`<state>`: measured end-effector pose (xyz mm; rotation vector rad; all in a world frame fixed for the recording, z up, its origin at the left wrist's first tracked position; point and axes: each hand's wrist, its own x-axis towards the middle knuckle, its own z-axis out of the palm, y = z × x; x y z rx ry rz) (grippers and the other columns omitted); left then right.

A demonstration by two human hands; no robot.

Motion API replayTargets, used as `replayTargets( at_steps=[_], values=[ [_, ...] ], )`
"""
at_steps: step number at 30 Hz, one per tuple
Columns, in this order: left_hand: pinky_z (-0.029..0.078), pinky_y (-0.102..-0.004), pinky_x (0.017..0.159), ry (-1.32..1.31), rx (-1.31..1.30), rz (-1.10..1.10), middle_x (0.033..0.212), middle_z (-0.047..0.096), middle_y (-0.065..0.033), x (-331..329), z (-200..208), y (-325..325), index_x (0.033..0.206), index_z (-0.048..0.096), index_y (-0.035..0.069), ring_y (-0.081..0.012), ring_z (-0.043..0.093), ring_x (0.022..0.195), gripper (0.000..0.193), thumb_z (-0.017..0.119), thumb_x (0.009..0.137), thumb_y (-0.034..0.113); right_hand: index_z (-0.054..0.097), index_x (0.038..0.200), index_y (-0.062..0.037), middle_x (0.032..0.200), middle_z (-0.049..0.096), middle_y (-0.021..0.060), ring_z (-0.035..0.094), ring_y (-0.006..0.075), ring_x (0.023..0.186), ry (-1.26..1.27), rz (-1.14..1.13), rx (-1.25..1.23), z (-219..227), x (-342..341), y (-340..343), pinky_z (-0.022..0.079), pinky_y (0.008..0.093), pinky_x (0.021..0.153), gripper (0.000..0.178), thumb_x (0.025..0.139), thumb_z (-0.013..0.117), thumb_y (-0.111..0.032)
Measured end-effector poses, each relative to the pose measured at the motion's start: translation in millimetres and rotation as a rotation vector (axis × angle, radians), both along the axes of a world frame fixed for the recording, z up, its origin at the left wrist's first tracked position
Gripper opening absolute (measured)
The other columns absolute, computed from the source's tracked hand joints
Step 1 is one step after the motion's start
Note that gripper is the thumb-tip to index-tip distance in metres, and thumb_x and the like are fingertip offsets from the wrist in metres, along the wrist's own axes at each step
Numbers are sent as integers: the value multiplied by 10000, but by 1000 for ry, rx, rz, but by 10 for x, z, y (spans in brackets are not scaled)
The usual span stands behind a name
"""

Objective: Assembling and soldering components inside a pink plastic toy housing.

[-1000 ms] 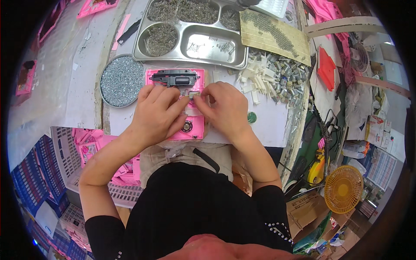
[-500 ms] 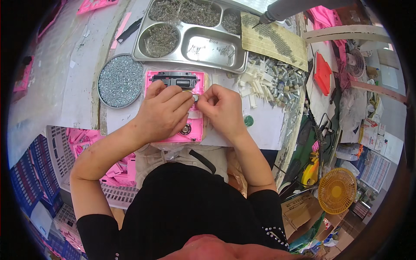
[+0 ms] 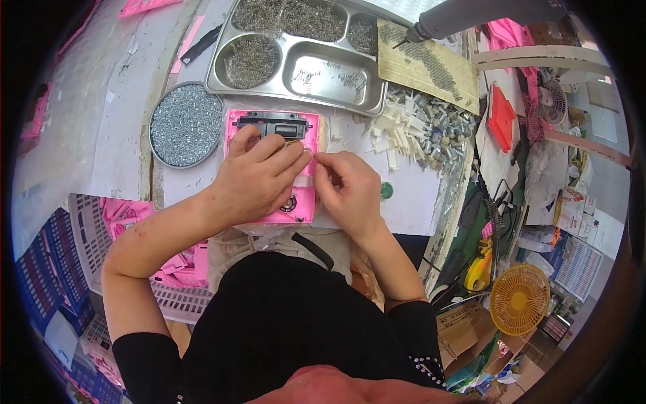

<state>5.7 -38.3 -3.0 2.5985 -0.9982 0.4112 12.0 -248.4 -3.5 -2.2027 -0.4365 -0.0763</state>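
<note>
A: Where does the pink plastic housing [image 3: 296, 202] sit?

B: On the desk [image 3: 417, 202], right at its near edge in front of the person, with a black part [image 3: 272, 124] fitted across the housing's far end.

A: And the hands?

B: The left hand [image 3: 259, 178] lies flat over the middle of the housing, fingers curled and pressing down on it. The right hand [image 3: 350, 188] is at the housing's right edge, thumb and forefinger pinched together against the left fingertips; whatever they pinch is too small to make out.

A: What lies around the housing?

B: Just left of it and a little beyond, a round tin of screws [image 3: 185, 124]. Straight beyond it, a steel compartment tray [image 3: 303, 50] with more small metal parts. To the right of the housing, a heap of white and grey pieces [image 3: 424, 124], and near the right hand a small green cap [image 3: 386, 190]. Far beyond the housing, to the right, a grey power screwdriver [image 3: 471, 13] hangs over a brown mat [image 3: 427, 67]
</note>
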Motion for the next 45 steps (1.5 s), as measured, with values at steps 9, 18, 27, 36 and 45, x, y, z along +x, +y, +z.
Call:
replayTargets(
  at_steps=[9,18,27,36,45],
  values=[
    [352,-478,1018,94,-64,-31,1235,642,-50,5,-38,27,1250,684,44,-212,590,1087,493,719,776,176,735,978,18,770,705,94,650,176,630,304,-28,128,-30,116,-64,510,324,593,157,886,746,-109],
    [360,-470,1010,61,-102,-43,1204,668,-42,29,-71,50,1200,703,57,-204,609,1048,429,723,781,149,729,933,38,760,716,64,608,77,640,731,-89,274,-20,264,-56,479,248,573,170,919,758,-129],
    [375,-445,969,-32,-92,-23,1042,657,-8,60,-17,225,1005,725,82,-185,594,1020,306,761,735,222,710,927,33,748,685,11,567,49,631,561,-77,165,-41,236,12,454,222,564,155,933,754,-115],
    [381,-467,1016,-9,-71,-135,1105,657,-16,88,-16,404,1061,720,79,-206,593,1071,338,734,756,225,734,985,-67,964,692,80,638,261,895,4,192,-74,70,-36,-64,522,379,805,227,785,805,-148],
    [404,-467,998,-51,17,-181,1225,626,-41,141,20,373,1100,713,65,-220,573,1089,412,733,729,243,758,1024,-125,1281,626,98,481,407,1232,-228,266,-174,98,-282,-28,423,483,1038,325,719,848,-192]
  ],
)
